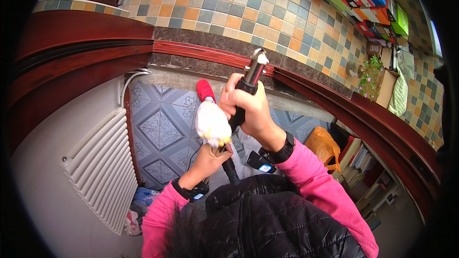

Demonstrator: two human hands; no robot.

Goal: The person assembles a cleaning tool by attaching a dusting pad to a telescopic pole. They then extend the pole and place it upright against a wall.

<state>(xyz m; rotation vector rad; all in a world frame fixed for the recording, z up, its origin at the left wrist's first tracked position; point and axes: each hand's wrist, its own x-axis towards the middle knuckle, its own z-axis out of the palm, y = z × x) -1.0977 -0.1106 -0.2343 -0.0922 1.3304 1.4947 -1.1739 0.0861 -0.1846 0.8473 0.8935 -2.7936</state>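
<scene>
My right hand (251, 107) is closed around a long black tool (255, 74) with a shiny reddish band and a pale metal tip; its exact kind is unclear. Below and left of it, my left hand (206, 162) has its fingers closed beneath a soft white bundle (213, 123) with yellow at its lower edge. The bundle's kind cannot be made out, and its lower part is hidden by the fingers. A black ribbed rod (229, 165) shows just right of the left hand; whether it joins the black tool, I cannot tell. Black bands circle both wrists.
A dark red door sill (205, 52) crosses ahead, with tiled floor beyond. One red shoe (204, 89) stands on blue patterned tiles. At left is a white radiator (103, 167); at right, an orange plastic bag (323, 147) beside a bookshelf. Boxes and a flowering plant (370, 77) stand far right.
</scene>
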